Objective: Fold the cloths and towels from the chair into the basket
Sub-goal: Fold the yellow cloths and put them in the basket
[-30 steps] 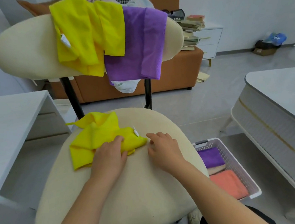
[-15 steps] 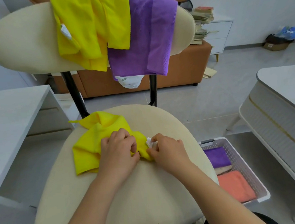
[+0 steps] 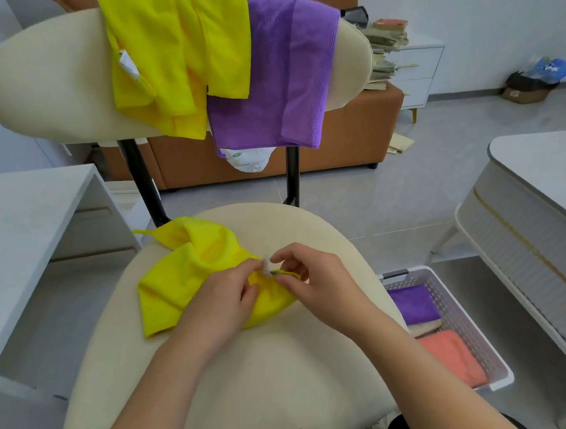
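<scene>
Both hands, left hand [image 3: 225, 296] and right hand [image 3: 309, 280], are pinching the crumpled yellow cloth [image 3: 191, 277] lying on the chair seat [image 3: 255, 387].

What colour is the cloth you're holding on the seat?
The cloth is bright yellow, with a small white tag; head view.

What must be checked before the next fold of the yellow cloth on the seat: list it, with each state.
1. Left hand and right hand both pinch the yellow cloth near its white tag: ok.
2. Yellow cloth lying flat on the chair seat: not ok, bunched.
3. Basket close beside the seat, on the right: ok.
4. Room left in the basket: cannot tell, the seat hides part.
5. Purple towel draped well over the backrest: ok.
</scene>
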